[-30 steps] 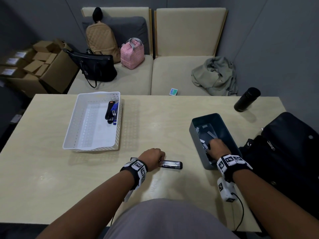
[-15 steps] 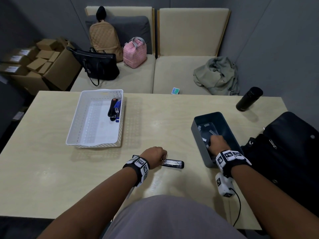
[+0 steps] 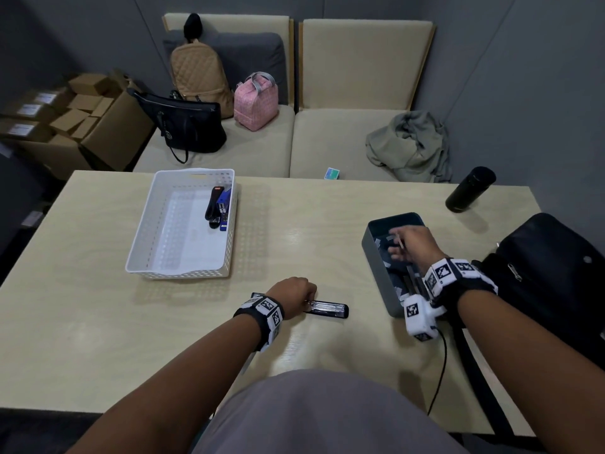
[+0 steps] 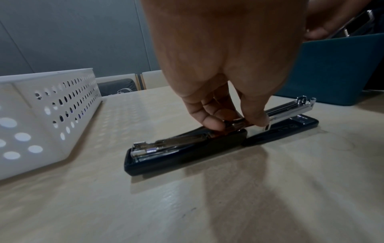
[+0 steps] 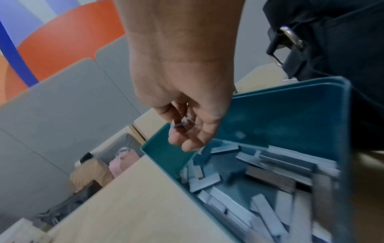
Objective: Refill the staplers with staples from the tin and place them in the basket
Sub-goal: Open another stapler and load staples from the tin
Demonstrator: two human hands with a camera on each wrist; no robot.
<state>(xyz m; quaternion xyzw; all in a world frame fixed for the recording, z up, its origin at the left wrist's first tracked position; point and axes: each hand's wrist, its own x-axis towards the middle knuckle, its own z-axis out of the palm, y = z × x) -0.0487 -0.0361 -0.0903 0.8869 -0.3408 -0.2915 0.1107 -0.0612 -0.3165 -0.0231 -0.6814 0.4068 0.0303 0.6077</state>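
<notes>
A black stapler [image 3: 328, 309] [image 4: 207, 141] lies opened flat near the table's front, its metal staple channel facing up. My left hand [image 3: 294, 296] [image 4: 234, 121] pinches it at the hinge and holds it down. The teal tin [image 3: 376, 253] [image 5: 290, 118] stands to the right, holding several staple strips [image 5: 239, 202]. Just above the tin my right hand [image 3: 411, 245] [image 5: 187, 128] pinches one strip of staples [image 3: 400, 242] [image 5: 179, 124]. The white perforated basket [image 3: 157, 198] [image 4: 41, 115] sits at the left with two staplers [image 3: 217, 208] along its right wall.
A black bag [image 3: 556, 273] lies at the table's right edge beside the tin. A black bottle [image 3: 469, 190] stands at the back right. Beyond the table are a sofa with bags [image 3: 203, 103] and a grey garment [image 3: 409, 145], and cardboard boxes [image 3: 75, 119].
My right hand has risen out of the tin with a staple strip pinched in its fingers. The left hand and the stapler have stayed where they were.
</notes>
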